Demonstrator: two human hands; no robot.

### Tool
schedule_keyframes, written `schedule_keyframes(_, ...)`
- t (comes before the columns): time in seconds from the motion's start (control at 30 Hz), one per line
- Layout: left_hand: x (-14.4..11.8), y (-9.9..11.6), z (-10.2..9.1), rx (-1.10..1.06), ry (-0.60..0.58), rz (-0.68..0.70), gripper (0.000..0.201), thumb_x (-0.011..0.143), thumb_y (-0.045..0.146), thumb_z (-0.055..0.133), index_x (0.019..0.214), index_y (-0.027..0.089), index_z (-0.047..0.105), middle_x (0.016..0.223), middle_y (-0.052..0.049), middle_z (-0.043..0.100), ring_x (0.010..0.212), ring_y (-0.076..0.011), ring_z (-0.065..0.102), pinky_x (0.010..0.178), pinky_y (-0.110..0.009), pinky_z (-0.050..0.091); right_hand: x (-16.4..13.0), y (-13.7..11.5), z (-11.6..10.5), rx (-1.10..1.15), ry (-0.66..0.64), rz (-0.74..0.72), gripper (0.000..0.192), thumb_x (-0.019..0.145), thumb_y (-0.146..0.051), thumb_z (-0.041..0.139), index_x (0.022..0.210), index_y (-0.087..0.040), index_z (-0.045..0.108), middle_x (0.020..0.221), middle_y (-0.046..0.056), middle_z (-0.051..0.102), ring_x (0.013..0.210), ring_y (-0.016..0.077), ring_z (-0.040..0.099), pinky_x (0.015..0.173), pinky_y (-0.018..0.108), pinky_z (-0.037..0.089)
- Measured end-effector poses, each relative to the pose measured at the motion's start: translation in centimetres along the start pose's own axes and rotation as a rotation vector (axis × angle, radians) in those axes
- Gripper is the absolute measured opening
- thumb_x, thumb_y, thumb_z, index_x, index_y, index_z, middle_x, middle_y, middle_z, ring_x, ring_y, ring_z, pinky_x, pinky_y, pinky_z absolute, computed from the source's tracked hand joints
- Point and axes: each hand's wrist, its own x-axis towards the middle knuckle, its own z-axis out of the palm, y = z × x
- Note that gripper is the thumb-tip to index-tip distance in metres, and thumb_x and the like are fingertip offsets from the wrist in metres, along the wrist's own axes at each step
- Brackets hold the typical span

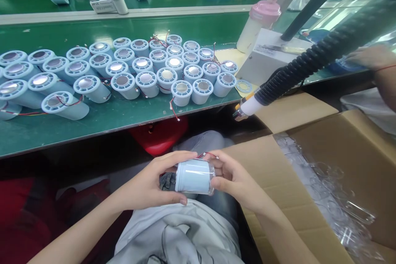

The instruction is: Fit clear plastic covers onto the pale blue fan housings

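Pale blue plastic cylinder lies sideways between my left hand and right hand, over my lap. Green tabletop ahead carries clustered matching cylinders. Open cardboard box right of me.

Cylinder between my fingers: matt pale-blue plastic, glossy clear plastic cap at my right fingertips. Cardboard box right of them: matt brown, clear glossy film inside.

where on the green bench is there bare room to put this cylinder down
Free: the front strip of the green bench between its near edge and the pale blue cylinders, and the band behind them up to the grey rail. Crowded: the cylinder cluster, and the right end by the white box and black hose.
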Motion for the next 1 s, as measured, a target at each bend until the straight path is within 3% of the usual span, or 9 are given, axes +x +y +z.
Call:
schedule_keyframes(0.27,-0.1,0.0,-0.1,0.044,0.001,0.022,0.076,0.069,0.023,0.081,0.137,0.031,0.05,0.143,-0.01,0.05,0.129,-0.0305,0.05,0.1,-0.039,0.05,0.7,0.4,0.3,0.07,-0.007,0.064,0.05,0.074,-0.056,0.071,0.101,-0.02,0.047,0.071,-0.003,0.062,0.053,0.0118,0.062,0.045,0.02,0.052)
schedule_keyframes(0.43,-0.3,-0.3,-0.1,0.077,0.013,0.119,0.077,0.068,0.019,0.081,0.138,0.031,0.05,0.143,-0.011,0.051,0.131,-0.0306,0.048,0.107,-0.043,0.042,0.8,0.7,0.5,0.077,-0.003,0.136,0.052,0.076,-0.065,0.063,0.096,-0.019,0.045,0.056,-0.003,0.062,0.045,0.0141,0.063,0.038,0.017,0.047)
schedule_keyframes(0.67,-0.1,-0.2,0.0,0.093,0.002,0.226,0.081,0.068,0.013,0.081,0.137,0.038,0.047,0.143,-0.007,0.052,0.132,-0.0278,0.048,0.11,-0.044,0.039,0.9,0.3,1.4,0.143,-0.009,0.245,0.057,0.074,-0.073,0.054,0.091,-0.02,0.044,0.053,-0.001,0.063,0.036,0.0126,0.058,0.029,0.015,0.039)
schedule_keyframes(0.8,0.0,-0.3,-0.1,0.084,-0.006,0.251,0.079,0.069,0.012,0.08,0.136,0.039,0.048,0.144,-0.007,0.05,0.133,-0.029,0.047,0.108,-0.044,0.041,0.8,0.5,1.5,0.198,-0.066,0.326,0.063,0.076,-0.076,0.047,0.093,-0.016,0.052,0.055,0.003,0.066,0.034,0.0111,0.055,0.028,0.015,0.035)
schedule_keyframes(1.0,-0.1,-0.3,0.1,0.116,-0.014,0.24,0.077,0.072,0.013,0.078,0.136,0.041,0.047,0.143,-0.007,0.049,0.133,-0.0282,0.046,0.106,-0.041,0.043,0.7,0.7,1.4,0.249,-0.129,0.465,0.077,0.088,-0.072,0.019,0.066,-0.011,0.059,0.052,0.006,0.06,0.031,0.0063,0.05,0.026,0.013,0.027)
